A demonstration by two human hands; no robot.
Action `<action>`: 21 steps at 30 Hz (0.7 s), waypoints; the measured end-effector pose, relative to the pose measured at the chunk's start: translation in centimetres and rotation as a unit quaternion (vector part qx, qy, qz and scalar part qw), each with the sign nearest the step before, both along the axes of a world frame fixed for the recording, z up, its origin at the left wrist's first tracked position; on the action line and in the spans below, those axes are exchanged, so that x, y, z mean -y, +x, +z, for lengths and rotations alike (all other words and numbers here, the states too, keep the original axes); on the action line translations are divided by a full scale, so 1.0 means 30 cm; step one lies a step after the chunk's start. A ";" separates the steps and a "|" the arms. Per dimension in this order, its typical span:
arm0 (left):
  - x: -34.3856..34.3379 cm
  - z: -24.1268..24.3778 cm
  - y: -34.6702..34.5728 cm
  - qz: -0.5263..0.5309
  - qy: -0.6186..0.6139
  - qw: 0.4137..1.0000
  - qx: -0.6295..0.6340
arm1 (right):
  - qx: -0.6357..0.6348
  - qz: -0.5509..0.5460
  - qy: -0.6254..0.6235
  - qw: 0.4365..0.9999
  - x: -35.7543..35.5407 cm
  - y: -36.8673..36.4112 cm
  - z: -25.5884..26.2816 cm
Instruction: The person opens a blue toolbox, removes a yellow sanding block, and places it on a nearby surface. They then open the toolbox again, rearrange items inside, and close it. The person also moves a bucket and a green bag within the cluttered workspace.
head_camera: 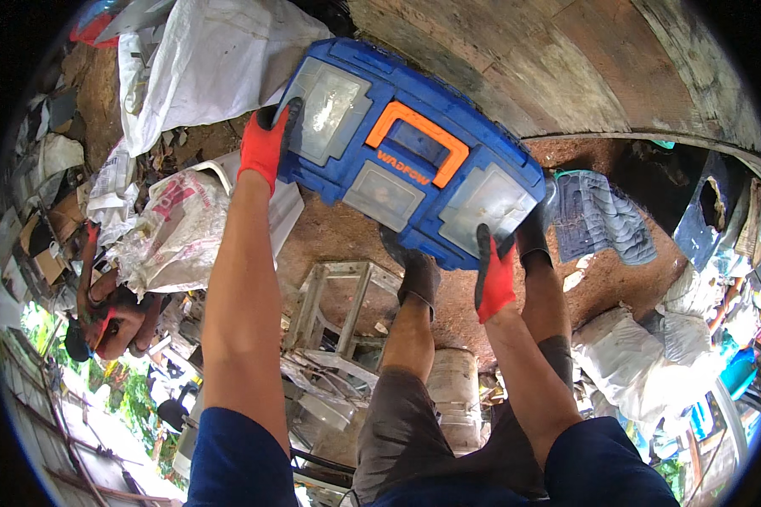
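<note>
A blue plastic Wadfow toolbox (330,176) hangs in front of me, its lid side facing up at me and tilted down to the right. The lid has an orange carrying handle (451,170) lying folded and several see-through compartment covers. My left hand (266,142), in a red and black work glove, grips the box's left end, thumb on the top. Gloved alike, my right hand (496,275) holds the near right corner with its thumb beside a clear cover. The fingers of both hands are partly hidden by the box.
Wooden boards (583,70) lie beyond the box. White woven sacks (193,70) and a wooden frame (336,298) are at left. A worn bucket (455,386) stands beside my legs. Grey cloth (599,215) lies right, near a stuffed white sack (634,355). Another person (117,317) is at far left.
</note>
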State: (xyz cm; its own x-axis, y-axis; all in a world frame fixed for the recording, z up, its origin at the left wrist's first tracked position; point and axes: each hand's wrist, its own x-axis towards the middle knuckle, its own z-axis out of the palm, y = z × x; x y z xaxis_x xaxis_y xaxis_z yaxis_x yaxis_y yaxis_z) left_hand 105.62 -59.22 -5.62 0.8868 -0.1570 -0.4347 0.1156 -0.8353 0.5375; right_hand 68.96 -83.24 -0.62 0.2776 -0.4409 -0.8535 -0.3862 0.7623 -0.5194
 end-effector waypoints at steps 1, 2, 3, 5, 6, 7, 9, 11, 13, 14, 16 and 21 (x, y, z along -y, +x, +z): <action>0.006 0.036 0.005 -0.015 0.030 0.999 0.011 | -0.017 -0.011 -0.013 1.000 0.011 0.011 0.048; 0.012 0.074 0.025 -0.029 0.060 0.998 0.023 | -0.076 0.034 -0.054 0.995 0.029 -0.024 0.034; 0.040 0.114 0.054 -0.064 0.063 0.996 0.008 | -0.064 -0.007 -0.050 0.997 0.068 -0.051 0.049; 0.095 0.251 0.180 -0.110 0.069 0.988 -0.081 | -0.034 -0.083 -0.035 0.995 0.151 -0.096 0.084; 0.141 0.308 0.219 -0.002 -0.003 0.990 -0.142 | 0.022 -0.102 -0.025 0.994 0.226 -0.155 0.047; 0.264 0.378 0.214 -0.014 -0.015 0.983 -0.185 | 0.070 -0.125 -0.022 0.989 0.285 -0.212 0.008; 0.363 0.483 0.244 0.009 -0.138 0.970 -0.201 | 0.103 -0.184 0.048 0.976 0.365 -0.090 0.083; 0.423 0.515 0.331 -0.102 -0.199 0.951 -0.214 | 0.167 -0.167 -0.028 0.971 0.377 0.057 0.191; 0.558 0.564 0.320 -0.295 -0.141 0.943 -0.064 | 0.110 -0.260 -0.064 0.957 0.391 0.151 0.224; 0.558 0.554 0.379 -0.376 -0.109 0.920 0.017 | 0.111 -0.274 -0.065 0.953 0.418 0.153 0.210; 0.548 0.488 0.512 -0.177 -0.284 0.931 -0.146 | 0.176 -0.266 -0.058 0.946 0.433 0.136 0.172; 0.561 0.327 0.381 -0.101 -0.491 0.858 -0.109 | 0.266 -0.202 -0.155 0.930 0.450 0.047 0.068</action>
State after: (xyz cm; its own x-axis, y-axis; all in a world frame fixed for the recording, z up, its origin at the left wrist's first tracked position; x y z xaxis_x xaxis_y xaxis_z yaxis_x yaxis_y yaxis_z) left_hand 117.04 -76.04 4.17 0.7126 -0.6837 -0.1576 0.2098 -0.0067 0.9777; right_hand 70.36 -96.73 1.43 0.3817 -0.8034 -0.4570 0.2736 0.5704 -0.7744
